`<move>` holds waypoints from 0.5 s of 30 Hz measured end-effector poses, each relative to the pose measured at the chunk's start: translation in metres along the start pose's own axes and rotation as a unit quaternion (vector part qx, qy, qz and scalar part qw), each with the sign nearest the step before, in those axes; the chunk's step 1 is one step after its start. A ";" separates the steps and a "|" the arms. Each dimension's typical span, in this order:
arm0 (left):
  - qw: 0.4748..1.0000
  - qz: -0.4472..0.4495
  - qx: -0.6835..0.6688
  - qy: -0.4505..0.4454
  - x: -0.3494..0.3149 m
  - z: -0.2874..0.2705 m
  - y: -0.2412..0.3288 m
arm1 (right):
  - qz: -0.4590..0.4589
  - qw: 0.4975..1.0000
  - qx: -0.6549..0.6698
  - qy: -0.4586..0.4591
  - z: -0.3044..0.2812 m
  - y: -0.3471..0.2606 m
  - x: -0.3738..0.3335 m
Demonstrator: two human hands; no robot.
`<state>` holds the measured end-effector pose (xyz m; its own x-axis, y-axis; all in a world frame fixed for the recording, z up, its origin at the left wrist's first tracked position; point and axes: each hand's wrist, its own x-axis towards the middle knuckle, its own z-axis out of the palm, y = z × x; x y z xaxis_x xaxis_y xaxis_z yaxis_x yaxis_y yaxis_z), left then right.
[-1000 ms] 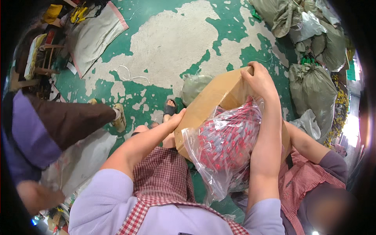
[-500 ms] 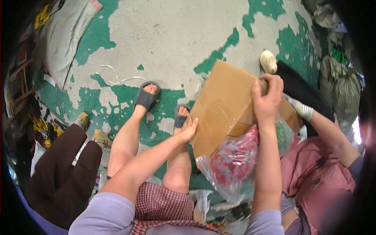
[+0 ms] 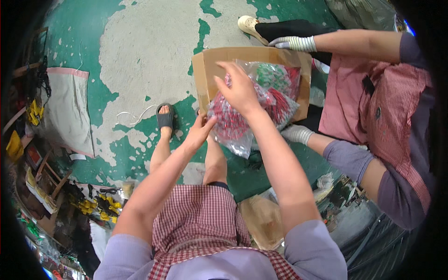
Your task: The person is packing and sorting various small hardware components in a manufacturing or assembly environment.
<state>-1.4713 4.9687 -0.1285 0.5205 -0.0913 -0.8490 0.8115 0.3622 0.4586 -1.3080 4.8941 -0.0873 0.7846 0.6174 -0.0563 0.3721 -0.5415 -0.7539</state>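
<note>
An opened cardboard box (image 3: 199, 77) tilts toward me, with clear plastic bags inside and spilling over its near edge. One bag (image 3: 228, 119) holds red and grey pieces; behind it, another bag (image 3: 273, 77) shows green and red ones. My left hand (image 3: 198, 133) grips the box's near left corner, thumb against the red bag; its fingertips are partly hidden. Above the bags is my right hand (image 3: 240, 91), fingers spread, holding nothing. A co-worker's gloved hand (image 3: 298, 43) is on the box's far edge, and the other gloved hand (image 3: 298, 134) is by its near right corner.
Peeling green and grey floor (image 3: 140, 46) lies ahead, with a white cord (image 3: 135, 119) on it. At the left are a white sack (image 3: 70, 112) and yellow-and-black items (image 3: 100, 205). The co-worker in a red apron (image 3: 354, 102) is close at the right. Brown paper (image 3: 261, 221) lies near my knees.
The box has turned and its opening now faces up toward me, showing the bags. My right hand has let go of the flap and moved over the bags. The co-worker has come closer.
</note>
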 end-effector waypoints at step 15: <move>0.986 -0.152 -0.020 -0.070 -0.007 0.017 0.007 | 0.537 0.802 0.067 0.252 -0.022 0.129 -0.263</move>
<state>-1.4650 4.9559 -0.1145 0.2897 -0.3276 -0.8993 0.9256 0.3351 0.1761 -1.4555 4.6490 -0.1555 0.7296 -0.4922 -0.4748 -0.6839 -0.5187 -0.5131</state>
